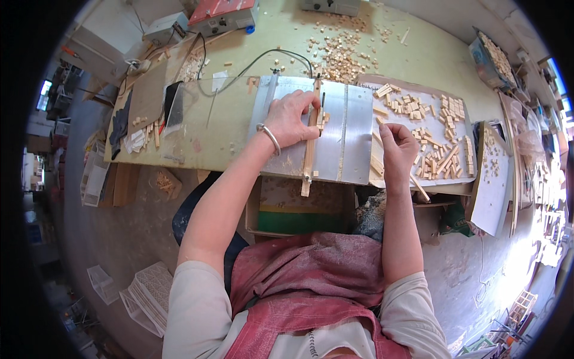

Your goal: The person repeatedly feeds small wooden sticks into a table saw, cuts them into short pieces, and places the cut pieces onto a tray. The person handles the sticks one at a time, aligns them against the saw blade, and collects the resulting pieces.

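Observation:
A metal machine table (359, 137) lies before me, with a long wooden bar (309, 158) clamped across it from front to back. My left hand (293, 119) curls over the middle of this bar, thumb and fingers pressed to it, a bracelet on the wrist. Beside those fingertips, on the bar's right side, sit small wooden pieces (324, 119); the hand partly hides that spot. Over the right edge of the metal table, my right hand (399, 149) is closed in a pinch on a small wooden block (379, 120).
Many wooden blocks (418, 107) lie on a pale board to the right, some in rows. Small offcuts (341, 57) are heaped behind the machine. A black cable (257, 57) loops across the green bench (215, 143). A filled bin (496, 57) stands far right; an open box (299, 221) sits below.

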{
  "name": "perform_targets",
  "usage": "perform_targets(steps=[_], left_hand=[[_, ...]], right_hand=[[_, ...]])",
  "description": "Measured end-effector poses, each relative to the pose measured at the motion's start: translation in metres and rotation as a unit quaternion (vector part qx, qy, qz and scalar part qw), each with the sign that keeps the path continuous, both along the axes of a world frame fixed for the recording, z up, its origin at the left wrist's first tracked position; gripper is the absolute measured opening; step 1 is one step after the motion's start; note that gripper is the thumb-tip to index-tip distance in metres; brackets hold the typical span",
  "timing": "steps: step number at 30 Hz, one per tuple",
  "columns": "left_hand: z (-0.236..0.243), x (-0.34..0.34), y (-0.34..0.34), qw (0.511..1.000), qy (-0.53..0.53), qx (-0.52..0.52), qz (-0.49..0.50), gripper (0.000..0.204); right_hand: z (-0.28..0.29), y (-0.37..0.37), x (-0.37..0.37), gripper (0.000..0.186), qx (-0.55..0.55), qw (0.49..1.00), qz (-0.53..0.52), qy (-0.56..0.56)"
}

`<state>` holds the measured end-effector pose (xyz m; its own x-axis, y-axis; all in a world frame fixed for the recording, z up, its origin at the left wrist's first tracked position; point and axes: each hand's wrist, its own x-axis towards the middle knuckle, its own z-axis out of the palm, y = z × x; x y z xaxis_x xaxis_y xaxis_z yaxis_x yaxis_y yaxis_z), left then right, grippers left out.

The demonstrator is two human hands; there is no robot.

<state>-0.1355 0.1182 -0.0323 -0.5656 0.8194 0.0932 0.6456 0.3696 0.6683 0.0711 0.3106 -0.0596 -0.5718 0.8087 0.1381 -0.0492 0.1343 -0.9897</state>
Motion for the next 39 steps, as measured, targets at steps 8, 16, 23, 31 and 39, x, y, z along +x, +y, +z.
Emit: perform_targets(steps=[8, 16, 23, 31, 39], left_hand=[[0.006, 0.009, -0.009, 0.998, 0.046, -0.046, -0.019, 0.046], [0.047, 0.058, -0.047, 0.987, 0.034, -0.091, -0.131, 0.042], [0.063, 0.082, -0.064, 0.965, 0.042, -0.088, -0.243, 0.022], [0.068, 0.1, -0.083, 0.994, 0.015, -0.015, -0.105, 0.04], [0.065, 0.107, -0.095, 0.998, 0.058, 0.014, -0.037, 0.039]], right_hand=[[-0.015, 0.012, 0.005, 0.014, -0.001, 0.999, -0.034, 0.001], [-0.003, -0.003, 0.008, 0.015, -0.06, 0.996, 0.043, -0.042], [-0.026, 0.076, 0.039, 0.018, 0.004, 0.991, 0.008, -0.132], [-0.051, 0.179, 0.041, 0.028, 0.239, 0.897, -0.079, -0.364], [-0.056, 0.178, 0.007, 0.02, 0.35, 0.849, -0.04, -0.393]])
